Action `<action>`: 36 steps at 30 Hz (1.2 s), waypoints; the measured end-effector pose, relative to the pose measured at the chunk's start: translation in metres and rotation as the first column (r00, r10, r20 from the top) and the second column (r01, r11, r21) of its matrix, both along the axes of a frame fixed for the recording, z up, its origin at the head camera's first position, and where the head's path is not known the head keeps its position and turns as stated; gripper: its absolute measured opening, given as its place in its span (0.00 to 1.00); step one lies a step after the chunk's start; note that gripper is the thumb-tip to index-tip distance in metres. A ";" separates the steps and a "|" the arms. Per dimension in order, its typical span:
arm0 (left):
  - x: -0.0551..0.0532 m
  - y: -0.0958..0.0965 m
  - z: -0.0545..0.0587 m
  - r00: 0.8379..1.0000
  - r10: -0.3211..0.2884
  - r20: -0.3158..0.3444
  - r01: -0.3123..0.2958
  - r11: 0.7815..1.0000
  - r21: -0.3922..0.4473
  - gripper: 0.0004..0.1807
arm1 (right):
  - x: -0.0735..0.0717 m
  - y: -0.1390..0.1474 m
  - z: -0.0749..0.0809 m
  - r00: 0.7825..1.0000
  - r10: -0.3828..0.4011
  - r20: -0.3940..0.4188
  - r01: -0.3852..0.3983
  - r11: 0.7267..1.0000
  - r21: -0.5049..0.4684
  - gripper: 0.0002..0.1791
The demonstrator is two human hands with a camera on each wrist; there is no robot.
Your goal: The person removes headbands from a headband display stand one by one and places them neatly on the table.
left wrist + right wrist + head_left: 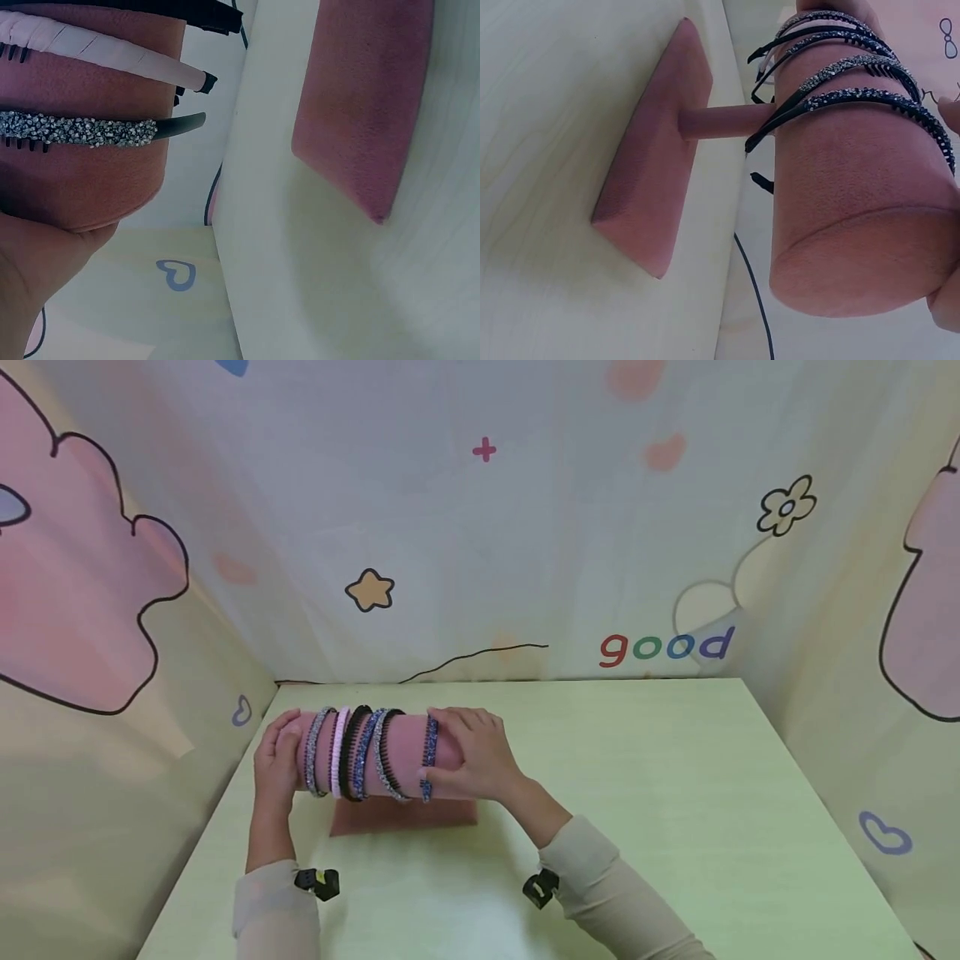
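Note:
A pink plush headband stand [411,752] has a horizontal padded roll on a short stem [727,121] above a flat base [405,817]. My left hand [276,760] grips the roll's left end, thumb on the near side. Around the roll sit several headbands: a silver-stone one [82,130] nearest that hand, a pale pink wrapped one [97,46], a black one [349,752], and glittery ones beyond. Over the right end, my right hand [480,752] pinches a blue glittery headband [430,752], thumb low and fingers on top. Its dark tips [756,142] hang below the roll.
The stand's base rests on a pale green table [675,827]. A printed cloth backdrop [480,543] rises behind the table and at both sides. Each sleeve cuff carries a small black wrist camera, the left one [318,883] and the right one [542,887].

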State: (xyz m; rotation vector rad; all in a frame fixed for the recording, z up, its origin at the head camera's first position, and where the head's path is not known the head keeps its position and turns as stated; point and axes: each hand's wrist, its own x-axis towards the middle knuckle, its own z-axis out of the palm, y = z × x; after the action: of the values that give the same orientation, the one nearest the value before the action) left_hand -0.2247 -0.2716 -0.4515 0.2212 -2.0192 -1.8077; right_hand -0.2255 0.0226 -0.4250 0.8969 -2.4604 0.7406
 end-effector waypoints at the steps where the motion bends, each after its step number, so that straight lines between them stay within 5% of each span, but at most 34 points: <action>1: 0.000 -0.001 -0.002 1.000 -0.008 0.009 0.008 1.000 0.000 0.16 | 0.000 0.000 0.000 1.000 -0.007 0.001 0.007 1.000 0.019 0.41; 12: 0.001 0.001 -0.004 1.000 -0.001 0.014 0.000 1.000 0.004 0.17 | -0.001 -0.001 0.006 0.996 -0.089 -0.005 0.088 0.972 0.218 0.51; 19: 0.003 0.000 -0.013 1.000 0.022 0.008 -0.022 1.000 -0.014 0.20 | 0.000 0.000 0.006 0.987 -0.105 0.119 0.080 0.978 0.194 0.55; 29: 0.006 -0.006 -0.011 0.996 -0.089 -0.005 0.089 0.996 -0.026 0.21 | -0.001 0.003 0.008 0.969 -0.037 0.243 0.013 0.995 0.103 0.54; 36: 0.003 -0.011 -0.003 0.983 -0.168 0.078 0.168 0.986 0.004 0.19 | -0.006 0.005 0.008 0.963 -0.052 0.264 0.020 0.992 0.122 0.52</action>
State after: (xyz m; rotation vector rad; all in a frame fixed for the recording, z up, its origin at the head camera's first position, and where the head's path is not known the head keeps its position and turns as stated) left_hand -0.2212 -0.2826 -0.4542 0.1256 -2.1519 -1.9246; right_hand -0.2318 0.0277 -0.4170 0.8386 -2.7752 0.7528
